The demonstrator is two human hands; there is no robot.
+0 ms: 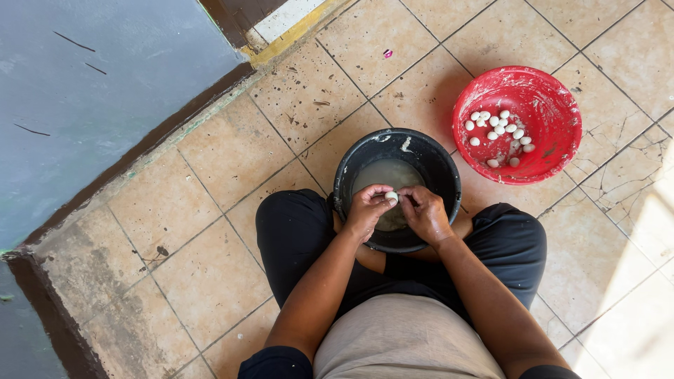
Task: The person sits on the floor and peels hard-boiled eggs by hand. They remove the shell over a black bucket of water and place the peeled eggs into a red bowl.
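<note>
The small white egg [391, 196] sat pinched between the fingertips of both my hands, held just over the cloudy water in the black bucket [441, 168] that stood on the floor between my folded legs. My left hand [367, 208] was curled closed around its near side, thumb and forefingers pressing on it, and my right hand [423, 210] was closed on the other side, fingers bent in to pick at it. I judged the egg the likeliest thing to suffer: it was little and wet, and too hard a squeeze from either thumb could have split it or gouged the soft white, while too light a hold could have let it slip and drop into the murky water, where I would have had to feel about for it. Bits of shell could also have clung to it, since the water looked clouded. The bucket was wedged against my legs, so a sudden shift of a knee might have rocked it and slopped water over the tiled floor [232, 161]. The red bowl [554, 105], holding a cluster of white peeled eggs [500, 135], stood well apart to my right, beyond the bucket; reaching that far with wet fingers risked a drop on the way
</note>
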